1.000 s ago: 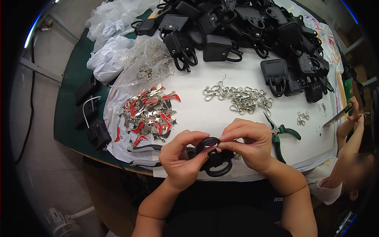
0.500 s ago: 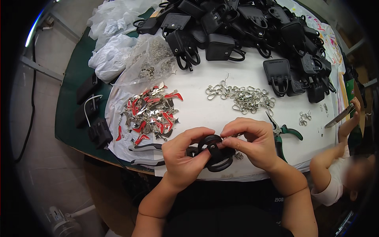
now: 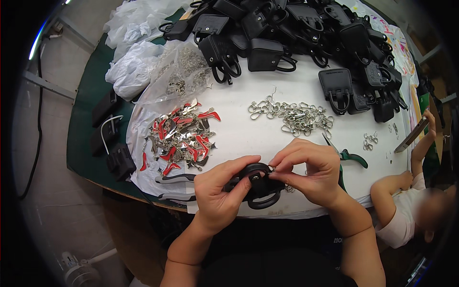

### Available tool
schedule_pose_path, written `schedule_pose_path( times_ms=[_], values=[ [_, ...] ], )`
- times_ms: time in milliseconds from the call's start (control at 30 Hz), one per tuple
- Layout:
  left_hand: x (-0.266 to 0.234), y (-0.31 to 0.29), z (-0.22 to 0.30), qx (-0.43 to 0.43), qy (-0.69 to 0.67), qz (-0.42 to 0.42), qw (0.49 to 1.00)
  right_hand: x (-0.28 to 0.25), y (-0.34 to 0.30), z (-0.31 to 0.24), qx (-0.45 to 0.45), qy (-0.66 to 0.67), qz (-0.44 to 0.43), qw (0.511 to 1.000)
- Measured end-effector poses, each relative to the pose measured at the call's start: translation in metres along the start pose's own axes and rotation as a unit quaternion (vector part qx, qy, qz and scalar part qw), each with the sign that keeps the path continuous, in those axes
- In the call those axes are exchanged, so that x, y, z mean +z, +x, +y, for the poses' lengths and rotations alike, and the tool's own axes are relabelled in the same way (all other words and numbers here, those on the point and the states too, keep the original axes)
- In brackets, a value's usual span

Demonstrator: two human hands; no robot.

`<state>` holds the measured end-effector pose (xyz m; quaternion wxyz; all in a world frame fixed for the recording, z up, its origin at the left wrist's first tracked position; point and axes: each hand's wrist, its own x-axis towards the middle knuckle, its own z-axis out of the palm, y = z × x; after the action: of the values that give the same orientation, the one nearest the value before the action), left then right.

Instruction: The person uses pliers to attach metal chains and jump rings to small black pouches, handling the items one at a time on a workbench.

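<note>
A mini black handbag (image 3: 262,191) with round handles is held in front of me, over the table's near edge. My left hand (image 3: 214,193) is closed around its left side, thumb near the metal stud at the handle base. With thumb and fingertips, my right hand (image 3: 311,171) pinches a small metal piece (image 3: 271,169) against the bag's upper right side; its exact kind is mostly hidden by the fingers. Green-handled pliers (image 3: 354,159) lie just right of my right hand. By my left hand rests a tool with grey-and-black handles (image 3: 176,196), its head hidden.
Red and dark charms (image 3: 184,138) lie heaped at left, silver swivel clasps (image 3: 299,118) in the middle. Many black mini bags (image 3: 267,55) pile up at the back. A clear plastic bag (image 3: 162,91) holds metal parts. At right, another person's hand (image 3: 429,125) holds a phone (image 3: 412,135).
The handbag has tilted slightly in my left hand, its stud shifting a little left. My right fingers have moved slightly at the small metal piece. The other person's arm and phone have shifted.
</note>
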<state>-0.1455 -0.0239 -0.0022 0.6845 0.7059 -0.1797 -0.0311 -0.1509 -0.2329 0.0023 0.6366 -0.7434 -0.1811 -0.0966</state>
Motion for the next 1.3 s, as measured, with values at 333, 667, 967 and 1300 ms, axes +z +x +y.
schedule_pose_path(
  times_ms=[333,667,967,1300],
  values=[
    [0.006,0.004,0.005,0.104,0.147,0.007,0.984,0.005,-0.003,-0.005,0.071,-0.068,0.04,0.994],
    [0.013,0.006,0.014,0.145,0.19,-0.029,0.971,0.001,-0.004,-0.001,-0.114,-0.119,0.043,0.985],
    [0.009,0.001,0.016,-0.014,-0.025,-0.033,0.999,0.005,-0.005,-0.002,-0.171,-0.088,0.053,0.98],
    [0.012,-0.003,0.017,0.11,0.074,0.006,0.991,0.006,-0.006,-0.017,-0.176,-0.136,0.049,0.974]
  ],
)
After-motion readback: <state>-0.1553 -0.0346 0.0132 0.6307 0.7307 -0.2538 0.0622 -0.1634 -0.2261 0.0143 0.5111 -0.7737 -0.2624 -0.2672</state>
